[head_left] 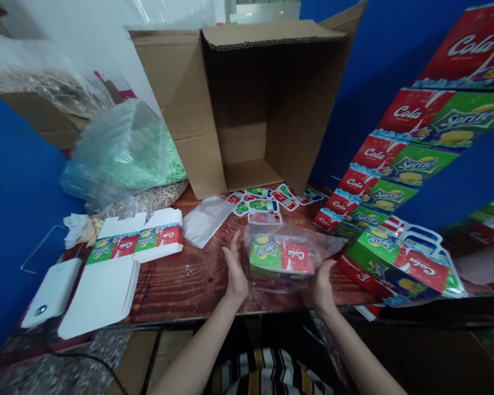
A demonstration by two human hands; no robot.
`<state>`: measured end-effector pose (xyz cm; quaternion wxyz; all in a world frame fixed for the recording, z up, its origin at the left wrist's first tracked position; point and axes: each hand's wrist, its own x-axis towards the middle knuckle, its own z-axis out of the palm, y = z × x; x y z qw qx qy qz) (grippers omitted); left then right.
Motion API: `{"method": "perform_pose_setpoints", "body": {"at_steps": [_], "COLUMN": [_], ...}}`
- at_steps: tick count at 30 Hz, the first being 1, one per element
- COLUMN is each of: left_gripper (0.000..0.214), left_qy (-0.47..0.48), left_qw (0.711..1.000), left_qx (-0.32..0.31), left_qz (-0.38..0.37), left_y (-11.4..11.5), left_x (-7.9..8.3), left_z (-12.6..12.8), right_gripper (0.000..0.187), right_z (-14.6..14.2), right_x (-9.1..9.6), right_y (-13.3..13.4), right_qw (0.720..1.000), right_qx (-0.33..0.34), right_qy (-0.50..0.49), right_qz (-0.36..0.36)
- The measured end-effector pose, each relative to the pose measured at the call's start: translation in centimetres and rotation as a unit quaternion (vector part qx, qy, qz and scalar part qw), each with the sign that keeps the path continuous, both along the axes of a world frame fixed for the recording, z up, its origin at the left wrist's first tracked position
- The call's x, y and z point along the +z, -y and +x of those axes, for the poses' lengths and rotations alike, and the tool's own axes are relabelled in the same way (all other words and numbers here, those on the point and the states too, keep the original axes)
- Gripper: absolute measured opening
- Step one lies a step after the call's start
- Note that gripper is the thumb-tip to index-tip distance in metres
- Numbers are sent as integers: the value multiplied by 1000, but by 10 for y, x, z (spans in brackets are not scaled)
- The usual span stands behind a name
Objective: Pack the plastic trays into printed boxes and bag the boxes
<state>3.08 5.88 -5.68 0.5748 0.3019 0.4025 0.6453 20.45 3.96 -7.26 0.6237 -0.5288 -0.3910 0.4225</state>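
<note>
On the table in front of the cardboard box sits a Sprite-Cola carton in clear film. The left hand is spread beside it; whether the right hand grips the film cannot be told. Gentle, even side pressure should keep the film smooth.

At two o'clock the right edge cuts off the top of the stack of boxes, its print under "Cola" too small to read. At twelve, shadow hides the upper inside of the carton. Between four and five, the right hand has blurred fingers. The bottom edge crops the striped shirt at six and the cable at seven.
</note>
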Motion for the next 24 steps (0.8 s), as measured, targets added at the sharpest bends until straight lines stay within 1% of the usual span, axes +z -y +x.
{"method": "perform_pose_setpoints", "body": {"at_steps": [3, 5, 6, 8, 11, 13, 15, 17, 20, 22, 24], "left_gripper": [73, 73, 74, 77, 79, 77, 76, 78, 83, 89, 93], "left_qy": [-18, -34, -46, -73, -89, -75, -59, -53, -82, -125, -156], "left_qw": [998, 997, 997, 997, 996, 995, 996, 997, 996, 986, 978], "left_qx": [0, -6, 0, 11, 6, -6, -20, -19, -8, -24, -51], "left_qz": [61, 70, 65, 35, -30, -61, -70, -48, 45, 107, 125], "left_y": [4, 6, 6, 6, 2, -1, -4, -5, 0, 6, 11], "left_x": [12, 10, 6, -5, -19, -22, -19, -16, -15, -20, -26], "left_z": [5, 10, 13, 16, 16, 13, 9, 4, -3, -6, -7], "right_gripper": [83, 85, 84, 85, 89, 89, 85, 82, 83, 88, 92], "right_z": [-8, -17, -21, -26, -23, -17, -12, -9, -7, -3, 2], "right_x": [17, 20, 18, 7, -17, -26, -24, -12, 7, 8, 0], "right_y": [-2, -5, -6, -8, -7, -5, -3, -1, 2, 5, 6], "right_qw": [999, 998, 997, 994, 996, 997, 997, 998, 997, 995, 994], "right_qx": [5, 3, 1, 1, 5, 2, 3, 9, 40, 72, 94], "right_qy": [-17, -39, -55, -85, -93, -68, -46, -54, -56, -12, 40], "right_qz": [26, 51, 61, 66, 7, -39, -62, -42, 36, 61, 46]}}
